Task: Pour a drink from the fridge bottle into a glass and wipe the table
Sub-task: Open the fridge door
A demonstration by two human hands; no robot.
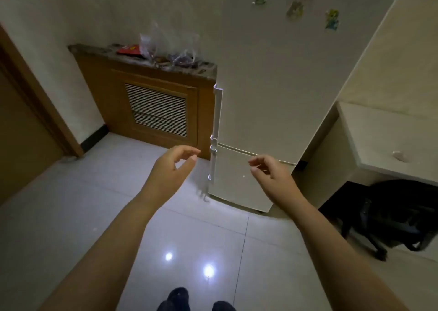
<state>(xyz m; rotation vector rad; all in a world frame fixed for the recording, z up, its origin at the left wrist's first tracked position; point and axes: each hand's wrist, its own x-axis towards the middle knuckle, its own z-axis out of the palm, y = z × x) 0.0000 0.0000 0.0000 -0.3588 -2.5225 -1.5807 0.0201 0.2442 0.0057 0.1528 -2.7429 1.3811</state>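
Observation:
A tall white fridge (272, 85) stands in front of me with both doors closed. Its long white handle (216, 111) runs down the left edge of the upper door, and a shorter one (211, 166) sits on the lower door. My left hand (174, 166) hovers just left of the lower handle, fingers loosely curled and apart, holding nothing. In front of the lower door my right hand (270, 171) is also empty, fingers apart. No bottle, glass or cloth is in view.
A wooden radiator cabinet (151, 107) with a stone top stands left of the fridge, with plastic bags (170, 50) and a red packet on it. A white table (391, 140) is at the right, a black chair (391, 218) under it. The floor is glossy tile.

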